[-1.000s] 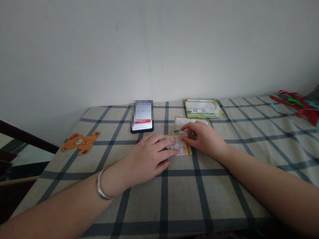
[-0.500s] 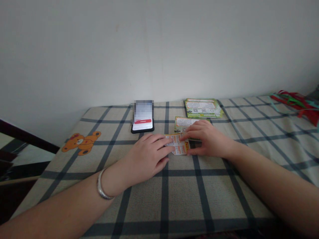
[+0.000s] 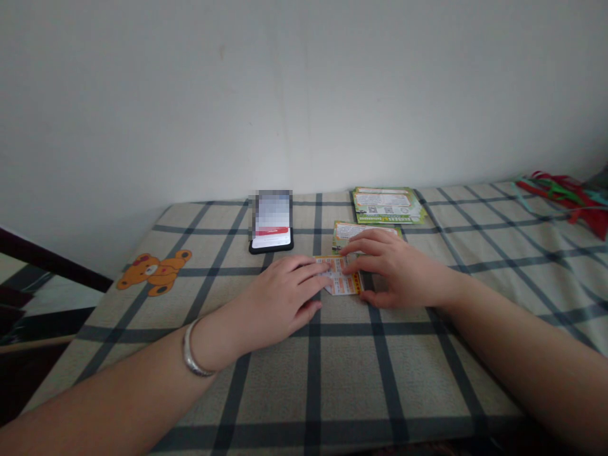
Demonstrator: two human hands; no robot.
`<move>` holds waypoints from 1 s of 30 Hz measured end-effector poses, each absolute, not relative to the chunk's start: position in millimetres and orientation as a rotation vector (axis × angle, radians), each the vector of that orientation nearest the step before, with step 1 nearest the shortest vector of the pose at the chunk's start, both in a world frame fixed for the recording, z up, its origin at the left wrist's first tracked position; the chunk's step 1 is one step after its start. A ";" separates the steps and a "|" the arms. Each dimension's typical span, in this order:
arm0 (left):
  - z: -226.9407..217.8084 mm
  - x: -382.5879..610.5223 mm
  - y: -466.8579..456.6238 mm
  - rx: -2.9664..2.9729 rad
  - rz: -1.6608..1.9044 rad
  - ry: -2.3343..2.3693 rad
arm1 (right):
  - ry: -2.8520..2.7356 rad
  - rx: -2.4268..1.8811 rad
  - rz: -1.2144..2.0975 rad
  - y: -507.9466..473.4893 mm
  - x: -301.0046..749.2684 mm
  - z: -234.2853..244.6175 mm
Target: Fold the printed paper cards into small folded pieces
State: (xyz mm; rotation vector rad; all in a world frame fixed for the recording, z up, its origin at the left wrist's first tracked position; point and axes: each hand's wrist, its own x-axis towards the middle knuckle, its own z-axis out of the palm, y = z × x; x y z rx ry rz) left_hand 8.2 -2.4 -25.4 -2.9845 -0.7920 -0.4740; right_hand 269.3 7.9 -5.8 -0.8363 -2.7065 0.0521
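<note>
On the checked surface [image 3: 351,373], an orange-and-white printed card [image 3: 339,284] is set nearer than the phone [image 3: 270,234] and to its right. It is touched by the left hand [image 3: 281,296], fingers loosely spread, and the right hand [image 3: 403,269], thumb held wide. Green leaflets [image 3: 386,206] are stacked right of the phone.

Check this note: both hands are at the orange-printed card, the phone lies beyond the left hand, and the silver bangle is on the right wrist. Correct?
No: the head view shows the silver bangle on the left wrist. The rest stands: left hand and right hand are at the orange-printed card, the phone beyond the left.
</note>
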 end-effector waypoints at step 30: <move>-26.4 6.8 2.2 -3.046 -0.500 -0.601 | -2.743 -0.714 0.046 3.6 260.4 -11.6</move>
